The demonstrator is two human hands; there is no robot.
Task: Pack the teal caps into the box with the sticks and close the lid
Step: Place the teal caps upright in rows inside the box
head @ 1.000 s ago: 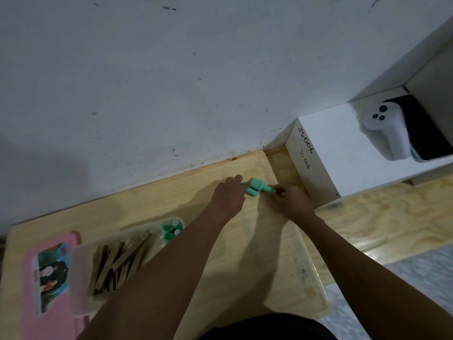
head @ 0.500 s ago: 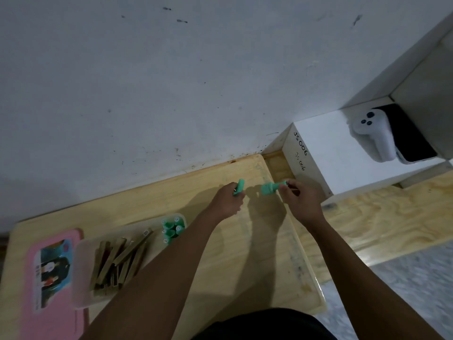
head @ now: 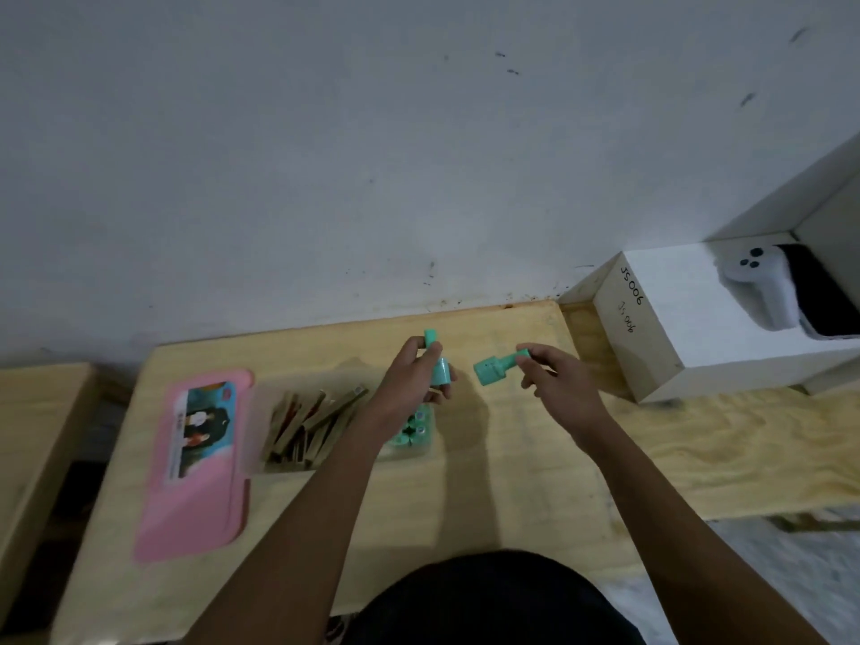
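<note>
1. Left hand (head: 409, 379), centre of frame, is raised above the surface (head: 488, 481). Its fingers are curled round a teal cap (head: 440, 371); a second teal piece (head: 431, 338) pokes out above the fingertips, though whether it is a separate cap I cannot tell.
2. Right hand (head: 556, 381), just right of centre, pinches the narrow end of another teal cap (head: 493, 369) between thumb and fingertips. The cap lies roughly level, wide end pointing toward the left hand. The two hands are near each other but apart.
3. The box (head: 302, 393), clear-walled, sits on the surface at left of centre, below and beside the left hand. Brown sticks (head: 309, 423) lie heaped in its left part.
4. More teal caps (head: 412, 430) stand packed in the box's right end, partly hidden by the left forearm.
5. The pink lid (head: 195, 463) lies flat on the surface along the box's left side, touching it or nearly so. A printed label is on its top. The box is open.
6. At right of frame, a white carton (head: 670, 328) with handwriting on its side sits against the wall (head: 325, 155). A white controller (head: 754, 286) rests on top of it.
7. Dark clothing of the person shows at bottom centre.
</note>
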